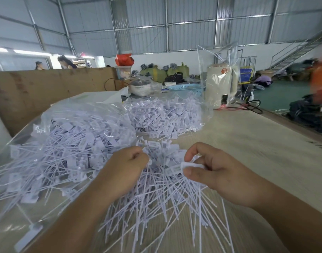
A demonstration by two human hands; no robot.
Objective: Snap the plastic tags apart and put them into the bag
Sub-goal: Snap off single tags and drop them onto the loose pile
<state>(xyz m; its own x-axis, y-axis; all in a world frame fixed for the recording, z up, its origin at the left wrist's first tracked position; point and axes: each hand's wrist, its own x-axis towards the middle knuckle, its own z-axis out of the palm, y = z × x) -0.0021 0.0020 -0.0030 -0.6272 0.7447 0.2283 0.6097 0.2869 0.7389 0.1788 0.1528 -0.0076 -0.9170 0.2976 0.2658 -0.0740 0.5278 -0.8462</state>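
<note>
I see my left hand [128,164] with its fingers curled tight around the heads of a bunch of white plastic tags [156,194], thin stiff strips with flat rectangular label ends that fan out toward me like straw over the table [257,143]. My right hand [209,172] pinches one flat tag head [190,166] between thumb and forefinger, the other fingers loosely bent behind it; the two hands sit near each other with a small gap between them. To my left lies a large clear plastic bag [52,136], crinkled and glossy, heaped with the same white tags, many tails poking out of its open near side and spilling onto the table. A second clear bag of tags [165,115] sits farther back, just beyond the bunch I hold, its film rising in a tall upright sheet on the right. The table top is pale wood-grain board, smooth and matte. Its right half lies bare out to the far right edge, where the floor drops away dark green. Behind the second bag stand a cream electric kettle [221,84] with a black cord, a pale blue perforated basket [186,88] and a lidded white pot [140,86]. A tall brown cardboard sheet [37,90] walls off the left rear side of the table. The picture is blurred toward the edges, so any print on the tags is unreadable.
</note>
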